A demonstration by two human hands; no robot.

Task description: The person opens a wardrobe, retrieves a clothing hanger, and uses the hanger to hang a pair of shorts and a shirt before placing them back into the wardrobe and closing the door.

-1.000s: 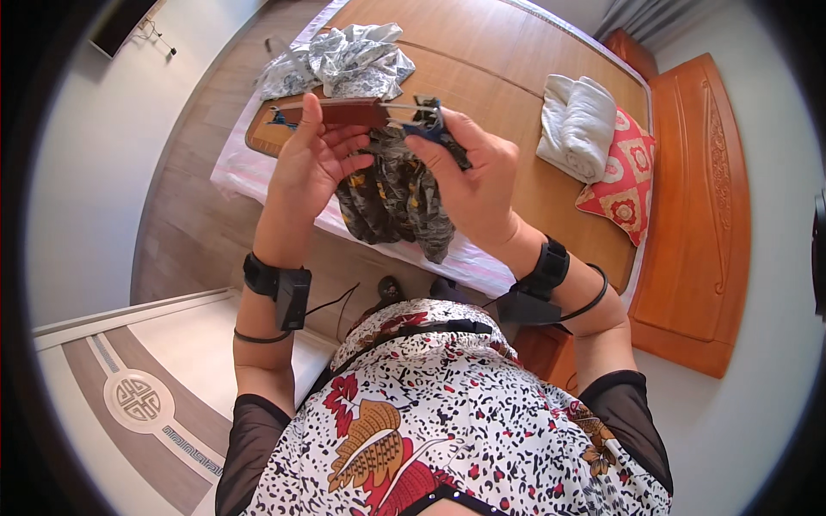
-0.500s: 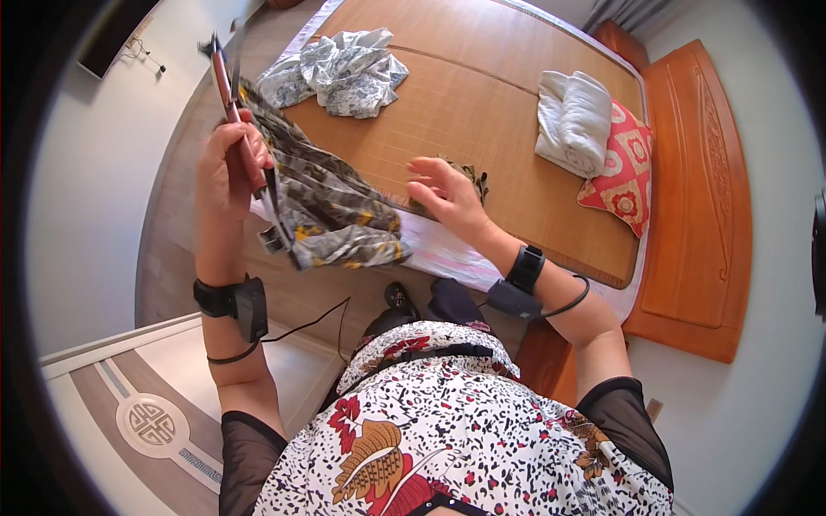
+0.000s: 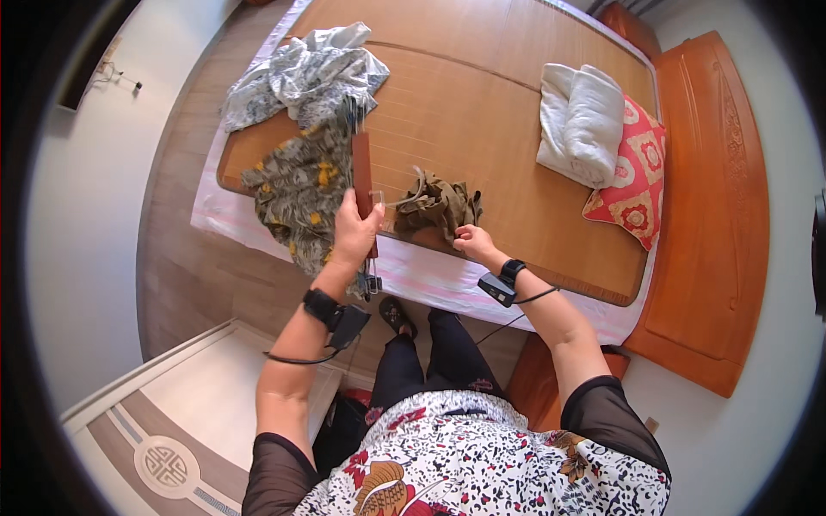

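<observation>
My left hand (image 3: 353,230) is closed around a reddish-brown clip hanger (image 3: 362,162) with metal clips at its ends. A grey-green patterned garment (image 3: 301,185) with yellow spots hangs from the hanger, spreading leftward over the bed's near edge. At the near edge of the bed, my right hand (image 3: 478,244) has its fingers pinched on a crumpled olive garment (image 3: 440,206). That garment lies on the brown mat, its shape lost in the folds. A thin pale strap or hook stretches from it toward my left hand.
The bed (image 3: 482,129) has a brown mat over a pale pink sheet. A crumpled white-and-blue cloth (image 3: 318,73) lies at its far left. Folded white towelling (image 3: 581,120) and a red patterned pillow (image 3: 637,172) sit by the wooden headboard (image 3: 701,215). A pale cabinet (image 3: 163,430) stands at lower left.
My left hand has brought the hanger and patterned garment down and to the right, over the bed. My right hand, open before, has closed on the olive garment.
</observation>
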